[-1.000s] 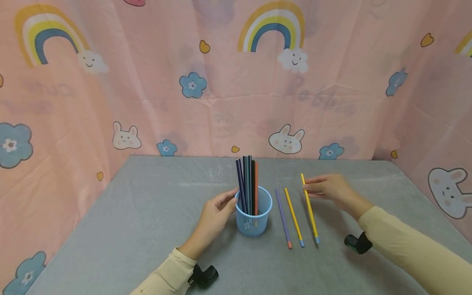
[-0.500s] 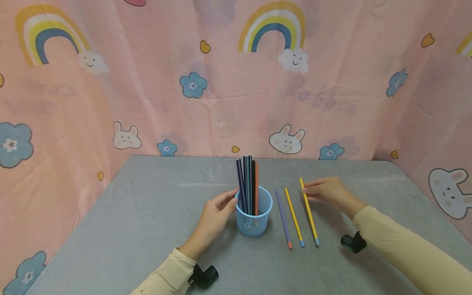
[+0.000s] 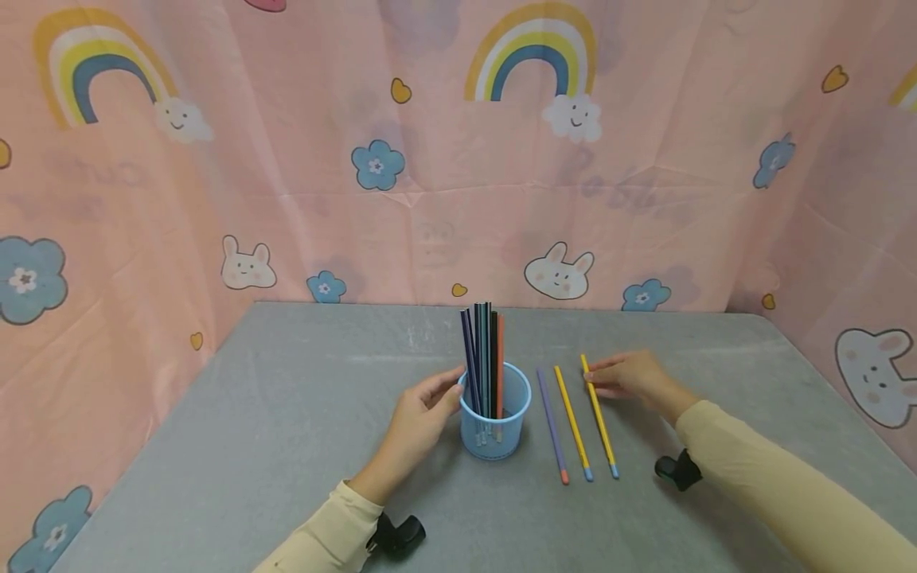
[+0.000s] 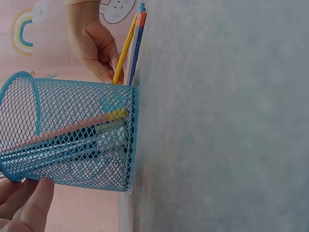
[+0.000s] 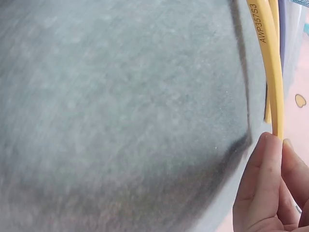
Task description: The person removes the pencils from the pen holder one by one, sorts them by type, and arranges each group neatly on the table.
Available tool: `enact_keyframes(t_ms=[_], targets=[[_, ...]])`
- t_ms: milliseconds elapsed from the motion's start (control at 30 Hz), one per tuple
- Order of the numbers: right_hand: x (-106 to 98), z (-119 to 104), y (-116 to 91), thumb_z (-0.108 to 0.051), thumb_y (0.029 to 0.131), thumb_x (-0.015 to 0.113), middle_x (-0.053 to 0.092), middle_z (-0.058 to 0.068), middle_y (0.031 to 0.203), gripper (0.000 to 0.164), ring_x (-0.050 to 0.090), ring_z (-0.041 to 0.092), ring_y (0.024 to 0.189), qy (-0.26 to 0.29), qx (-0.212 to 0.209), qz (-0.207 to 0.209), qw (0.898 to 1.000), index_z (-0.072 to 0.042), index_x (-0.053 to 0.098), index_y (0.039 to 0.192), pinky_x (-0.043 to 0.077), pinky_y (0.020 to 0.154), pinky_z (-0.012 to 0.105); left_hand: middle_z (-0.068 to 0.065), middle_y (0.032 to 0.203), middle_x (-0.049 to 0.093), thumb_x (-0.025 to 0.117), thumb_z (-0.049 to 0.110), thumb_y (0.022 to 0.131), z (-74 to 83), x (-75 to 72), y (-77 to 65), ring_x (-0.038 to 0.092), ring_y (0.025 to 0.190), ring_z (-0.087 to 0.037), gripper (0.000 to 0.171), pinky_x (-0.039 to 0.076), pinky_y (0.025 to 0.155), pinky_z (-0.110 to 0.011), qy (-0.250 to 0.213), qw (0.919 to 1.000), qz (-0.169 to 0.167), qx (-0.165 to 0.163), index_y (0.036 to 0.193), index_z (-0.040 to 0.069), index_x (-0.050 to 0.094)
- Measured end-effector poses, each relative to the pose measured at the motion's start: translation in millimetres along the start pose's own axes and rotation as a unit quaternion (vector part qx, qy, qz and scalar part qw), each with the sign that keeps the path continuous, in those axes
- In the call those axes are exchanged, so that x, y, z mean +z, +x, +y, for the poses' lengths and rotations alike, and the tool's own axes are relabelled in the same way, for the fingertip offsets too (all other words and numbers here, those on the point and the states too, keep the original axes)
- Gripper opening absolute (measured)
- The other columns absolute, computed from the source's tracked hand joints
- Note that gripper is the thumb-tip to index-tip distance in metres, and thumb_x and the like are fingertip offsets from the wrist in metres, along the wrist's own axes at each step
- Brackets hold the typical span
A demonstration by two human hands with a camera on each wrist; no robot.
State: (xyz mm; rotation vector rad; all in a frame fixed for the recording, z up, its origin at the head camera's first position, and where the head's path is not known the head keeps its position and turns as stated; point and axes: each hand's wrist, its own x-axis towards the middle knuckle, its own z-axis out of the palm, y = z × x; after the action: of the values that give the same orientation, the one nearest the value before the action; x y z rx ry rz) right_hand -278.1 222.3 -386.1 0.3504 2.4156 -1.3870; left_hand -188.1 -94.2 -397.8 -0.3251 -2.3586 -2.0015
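My right hand [image 3: 634, 378] pinches a yellow pencil [image 3: 599, 418] with a blue end near its far tip. In the right wrist view, thumb and fingers meet on this pencil [image 5: 272, 63], and its shadow lies on the table beside it. Just left of it lie a second yellow pencil [image 3: 573, 423] and a purple pencil [image 3: 552, 426] with a red end, roughly parallel. My left hand [image 3: 411, 426] holds the left side of a blue mesh pencil cup [image 3: 493, 443] near the rim. Several dark pencils [image 3: 481, 358] and an orange one [image 3: 500, 366] stand in the cup, leaning left.
Grey table surface [image 3: 286, 414] surrounds the cup and pencils. Behind it and along both sides hangs a pink curtain [image 3: 430, 231] printed with rainbows and rabbits. A black camera mount sits on each wrist, the right one [image 3: 677, 471] low over the table.
My right hand has moved slightly left and toward me, lowering the yellow pencil closer to the other two. The left hand and the cup stay put.
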Motion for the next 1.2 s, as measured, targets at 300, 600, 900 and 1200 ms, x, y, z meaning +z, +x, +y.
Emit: enact_keyframes(t_ms=[300, 600, 900, 1200], targets=[[4.5, 0.6, 3.2, -0.015, 0.092, 0.072, 0.074, 0.007, 0.092, 0.04, 0.067, 0.007, 0.069, -0.013, 0.013, 0.005, 1.0, 0.008, 0.064, 0.123, 0.062, 0.068, 0.023, -0.019, 0.139, 0.059, 0.056, 0.018, 0.103, -0.3, 0.7, -0.1, 0.059, 0.127, -0.032, 0.04, 0.055, 0.1, -0.029, -0.004, 0.9999, -0.001, 0.009, 0.137, -0.001, 0.056], [8.6, -1.9, 2.3, -0.01, 0.091, 0.072, 0.074, 0.005, 0.085, 0.035, 0.066, 0.005, 0.065, -0.033, 0.003, 0.002, 0.999, 0.011, 0.066, 0.118, 0.062, 0.064, 0.023, -0.021, 0.139, 0.059, 0.056, 0.016, 0.102, -0.5, 0.2, 0.0, 0.059, 0.127, -0.032, 0.039, 0.055, 0.099, -0.028, -0.018, 0.9996, -0.003, 0.02, 0.136, -0.003, 0.056], [12.8, -1.0, 6.0, -0.008, 0.089, 0.073, 0.071, -0.002, 0.073, 0.03, 0.065, 0.004, 0.061, -0.043, -0.013, 0.003, 0.999, 0.011, 0.069, 0.112, 0.061, 0.059, 0.021, -0.021, 0.139, 0.059, 0.057, 0.016, 0.102, -0.7, -0.5, -0.3, 0.059, 0.127, -0.032, 0.04, 0.055, 0.1, -0.028, -0.021, 0.9996, -0.005, 0.02, 0.136, -0.003, 0.056], [3.2, -6.0, -0.3, -0.011, 0.094, 0.068, 0.075, 0.004, 0.091, 0.038, 0.067, 0.004, 0.073, 0.006, -0.069, 0.0, 0.998, 0.013, 0.062, 0.123, 0.062, 0.069, 0.022, -0.021, 0.139, 0.059, 0.056, 0.016, 0.102, 1.4, -0.3, -1.2, 0.059, 0.128, -0.032, 0.039, 0.055, 0.099, -0.027, -0.021, 0.9996, -0.004, 0.019, 0.137, -0.003, 0.056]])
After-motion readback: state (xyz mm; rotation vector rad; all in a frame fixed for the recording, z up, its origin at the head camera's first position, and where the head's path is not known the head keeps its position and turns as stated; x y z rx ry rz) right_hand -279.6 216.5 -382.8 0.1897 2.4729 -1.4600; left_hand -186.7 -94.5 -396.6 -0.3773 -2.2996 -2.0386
